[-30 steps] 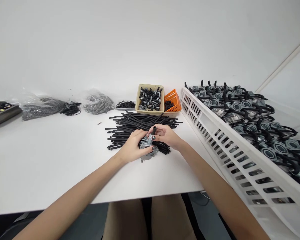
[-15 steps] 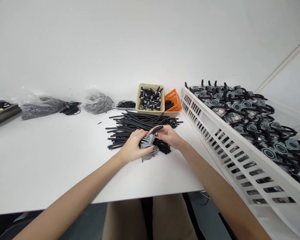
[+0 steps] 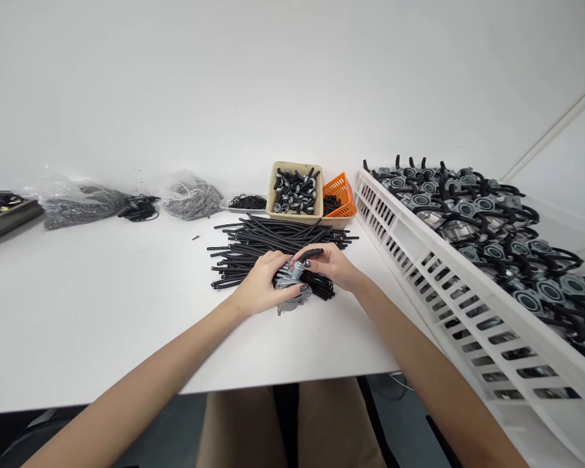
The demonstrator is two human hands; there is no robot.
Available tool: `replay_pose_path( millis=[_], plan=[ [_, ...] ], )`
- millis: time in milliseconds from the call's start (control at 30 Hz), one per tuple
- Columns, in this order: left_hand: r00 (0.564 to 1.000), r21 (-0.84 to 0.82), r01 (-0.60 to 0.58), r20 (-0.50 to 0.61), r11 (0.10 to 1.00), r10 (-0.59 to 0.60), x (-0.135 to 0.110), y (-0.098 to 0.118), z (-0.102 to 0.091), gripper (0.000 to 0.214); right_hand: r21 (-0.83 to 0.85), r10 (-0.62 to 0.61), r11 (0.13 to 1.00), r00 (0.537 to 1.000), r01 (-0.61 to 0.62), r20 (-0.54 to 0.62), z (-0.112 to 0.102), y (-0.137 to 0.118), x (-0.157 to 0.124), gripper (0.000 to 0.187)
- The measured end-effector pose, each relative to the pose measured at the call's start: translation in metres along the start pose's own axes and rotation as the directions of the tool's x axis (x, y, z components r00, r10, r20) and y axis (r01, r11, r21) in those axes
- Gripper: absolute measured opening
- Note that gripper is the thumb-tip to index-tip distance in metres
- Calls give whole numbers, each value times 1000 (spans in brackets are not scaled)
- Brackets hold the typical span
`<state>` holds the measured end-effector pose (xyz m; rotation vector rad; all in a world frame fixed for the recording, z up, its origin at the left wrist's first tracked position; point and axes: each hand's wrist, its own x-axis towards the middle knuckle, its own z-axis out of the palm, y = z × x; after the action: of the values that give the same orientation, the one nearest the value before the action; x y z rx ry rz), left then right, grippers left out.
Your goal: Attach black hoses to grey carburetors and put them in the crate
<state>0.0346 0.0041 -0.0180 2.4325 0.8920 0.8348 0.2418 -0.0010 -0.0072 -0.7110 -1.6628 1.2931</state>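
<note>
Over the white table (image 3: 102, 318), my left hand (image 3: 260, 284) grips a grey cast-metal carburetor (image 3: 292, 292), whose round flange shows below my fingers. My right hand (image 3: 329, 265) pinches a short black rubber hose (image 3: 312, 253) where it meets the top of the metal body. The hose curves away to the right. My hands hide most of the carburetor. Directly beneath and behind them lies a loose pile of black rubber hoses (image 3: 273, 237).
Behind the pile stand a tan tray of metal fittings (image 3: 277, 179) and an orange basket (image 3: 340, 198). A white slotted crate (image 3: 409, 250) of hosed carburetors fills the right. Bags of grey parts (image 3: 192, 200), black rings (image 3: 247, 203) and a metal tray (image 3: 4, 218) line the back left.
The black hose has gone from standing nearly upright to bending over toward the right. My right hand has shifted slightly closer to the hose joint. The view has moved slightly.
</note>
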Motion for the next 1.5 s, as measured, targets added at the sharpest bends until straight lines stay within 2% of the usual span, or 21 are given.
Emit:
replay_pose_path(
  millis=[433, 700, 1100, 1267, 1500],
  plan=[
    [1000, -11, -5, -7, 1000, 5, 0, 1, 0, 35, 103, -11, 995, 999, 7, 35, 0, 5, 1, 31],
    [1000, -7, -14, -3, 1000, 14, 0, 0, 0, 36, 94, -6, 996, 999, 1, 51, 1, 4, 1, 29],
    [1000, -32, -15, -6, 999, 15, -1, -2, 1, 46, 69, 61, 996, 998, -59, -13, 3, 1, 1, 32],
    [1000, -6, -12, -5, 1000, 12, 0, -4, 3, 39, 87, 106, 991, 993, -102, -51, 9, 2, 3, 36],
    [1000, 7, 8, -28, 1000, -8, 0, -4, 4, 33, 58, 80, 995, 994, -76, -75, 16, 5, 7, 37]
  ],
)
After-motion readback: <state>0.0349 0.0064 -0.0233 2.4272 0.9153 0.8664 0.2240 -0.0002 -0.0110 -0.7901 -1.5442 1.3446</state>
